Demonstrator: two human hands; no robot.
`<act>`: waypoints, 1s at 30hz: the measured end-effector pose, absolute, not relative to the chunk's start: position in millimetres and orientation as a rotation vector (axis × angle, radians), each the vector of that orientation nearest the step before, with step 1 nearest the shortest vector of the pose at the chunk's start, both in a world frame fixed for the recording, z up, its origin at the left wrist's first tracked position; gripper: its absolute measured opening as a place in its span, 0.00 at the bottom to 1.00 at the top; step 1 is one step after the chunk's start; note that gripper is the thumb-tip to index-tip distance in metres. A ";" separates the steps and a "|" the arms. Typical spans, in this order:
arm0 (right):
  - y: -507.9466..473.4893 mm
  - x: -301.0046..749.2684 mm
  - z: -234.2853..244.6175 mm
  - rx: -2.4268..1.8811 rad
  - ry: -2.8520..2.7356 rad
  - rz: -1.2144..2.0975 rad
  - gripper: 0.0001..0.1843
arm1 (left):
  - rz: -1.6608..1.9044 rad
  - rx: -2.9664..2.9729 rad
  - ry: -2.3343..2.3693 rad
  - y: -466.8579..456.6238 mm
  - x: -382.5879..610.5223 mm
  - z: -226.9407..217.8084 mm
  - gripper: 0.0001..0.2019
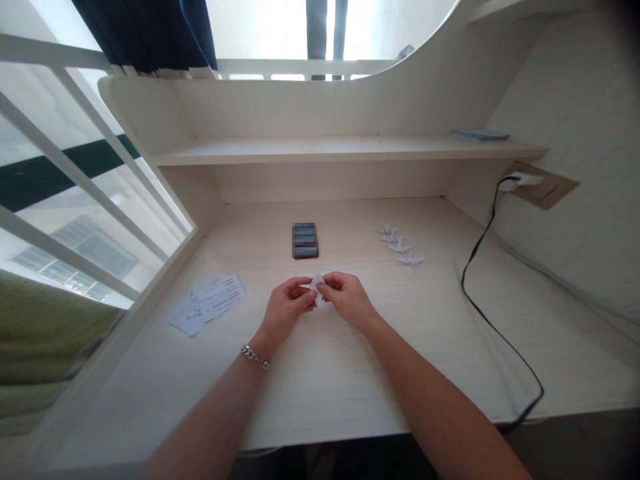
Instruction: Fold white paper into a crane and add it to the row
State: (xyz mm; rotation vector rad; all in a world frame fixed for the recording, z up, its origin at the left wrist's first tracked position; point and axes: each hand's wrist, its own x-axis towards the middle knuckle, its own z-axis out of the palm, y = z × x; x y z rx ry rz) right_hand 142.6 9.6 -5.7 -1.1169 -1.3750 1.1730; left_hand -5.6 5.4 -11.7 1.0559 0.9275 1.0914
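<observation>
Between my two hands is a small folded piece of white paper (318, 283), held upright over the middle of the desk. My left hand (289, 303) pinches its left side with thumb and fingers. From the right, my right hand (345, 293) grips the same paper, its thumb and index finger pressed together. The finer folds are too small to make out. Beyond the hands, to the right, several folded white paper cranes (400, 245) stand in a slanting row. A phone-like dark rectangle (305, 241), its surface pixelated, lies just past the hands.
Printed white paper sheets (215, 299) overlap at the left of the desk (320, 393). A black cable (473, 303) runs from the wall socket (545, 185) down the right side. Above the back is a shelf (320, 148) bearing a thin bluish booklet (480, 135). White rails border the left.
</observation>
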 end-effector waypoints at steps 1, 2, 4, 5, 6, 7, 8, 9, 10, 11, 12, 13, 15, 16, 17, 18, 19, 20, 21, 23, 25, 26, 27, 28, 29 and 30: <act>9.5 142.5 -5.6 -1.116 -1.370 1.182 0.07 | 1.089 1.065 0.932 5.3 -5.4 -11.7 0.17; 9.6 142.2 -6.0 -1.117 -1.365 1.195 0.08 | 1.087 1.071 0.938 5.3 -5.3 -11.7 0.17; 10.2 141.8 -7.5 -1.120 -1.358 1.212 0.08 | 1.088 1.071 0.950 5.2 -5.0 -11.5 0.18; 10.6 141.5 -8.4 -1.120 -1.357 1.209 0.08 | 1.090 1.066 0.952 5.1 -4.8 -11.1 0.18; 11.0 141.2 -9.1 -1.118 -1.356 1.198 0.08 | 1.091 1.059 0.951 4.9 -4.5 -10.7 0.18; 11.2 141.0 -9.4 -1.114 -1.353 1.181 0.08 | 1.089 1.053 0.948 4.6 -4.3 -10.2 0.18; 11.2 140.7 -9.5 -1.111 -1.347 1.161 0.08 | 1.083 1.046 0.944 4.4 -4.1 -9.6 0.19; 11.1 140.5 -9.3 -1.109 -1.341 1.141 0.08 | 1.072 1.041 0.939 4.1 -3.9 -9.2 0.19; 10.8 140.2 -8.8 -1.110 -1.335 1.126 0.08 | 1.061 1.037 0.936 3.9 -3.8 -8.8 0.20; 10.3 139.9 -8.3 -1.113 -1.329 1.115 0.08 | 1.051 1.034 0.935 3.7 -3.8 -8.5 0.20; 9.8 139.7 -7.8 -1.116 -1.326 1.105 0.07 | 1.044 1.034 0.936 3.6 -3.8 -8.4 0.20; 9.2 139.4 -7.3 -1.120 -1.326 1.095 0.07 | 1.040 1.034 0.939 3.5 -3.9 -8.3 0.20; 8.2 138.9 -7.1 -1.123 -1.331 1.074 0.07 | 1.041 1.036 0.948 3.5 -4.0 -8.3 0.20; 7.9 138.7 -7.3 -1.126 -1.333 1.060 0.08 | 1.042 1.035 0.950 3.4 -4.0 -8.3 0.20; 7.8 138.7 -7.6 -1.133 -1.336 1.046 0.08 | 1.042 1.033 0.950 3.3 -3.9 -8.2 0.20; 7.8 138.7 -8.1 -1.140 -1.339 1.031 0.08 | 1.042 1.031 0.948 3.1 -3.9 -8.1 0.20; 7.9 138.8 -8.5 -1.146 -1.343 1.020 0.09 | 1.042 1.032 0.946 2.9 -3.9 -7.9 0.20; 8.1 139.0 -8.9 -1.150 -1.346 1.012 0.09 | 1.041 1.035 0.945 2.6 -3.9 -7.7 0.20; 8.3 139.2 -9.2 -1.154 -1.351 1.005 0.09 | 1.039 1.041 0.945 2.3 -3.9 -7.4 0.20; 8.4 139.7 -9.0 -1.156 -1.360 0.998 0.10 | 1.032 1.051 0.951 1.8 -4.0 -6.9 0.20; 8.0 139.8 -8.0 -1.157 -1.364 0.996 0.10 | 1.020 1.056 0.954 1.4 -4.0 -6.6 0.21; 7.6 139.7 -7.3 -1.157 -1.363 0.996 0.10 | 1.016 1.054 0.956 1.3 -4.0 -6.5 0.21; 7.3 139.6 -6.6 -1.158 -1.361 0.996 0.10 | 1.017 1.050 0.957 1.3 -4.0 -6.5 0.21; 7.0 139.4 -6.1 -1.160 -1.359 0.994 0.10 | 1.020 1.044 0.957 1.3 -3.9 -6.6 0.21; 6.8 139.3 -5.7 -1.165 -1.357 0.986 0.10 | 1.023 1.038 0.955 1.5 -3.9 -6.6 0.21; 6.7 139.3 -5.6 -1.171 -1.355 0.975 0.10 | 1.024 1.032 0.949 1.5 -3.8 -6.6 0.21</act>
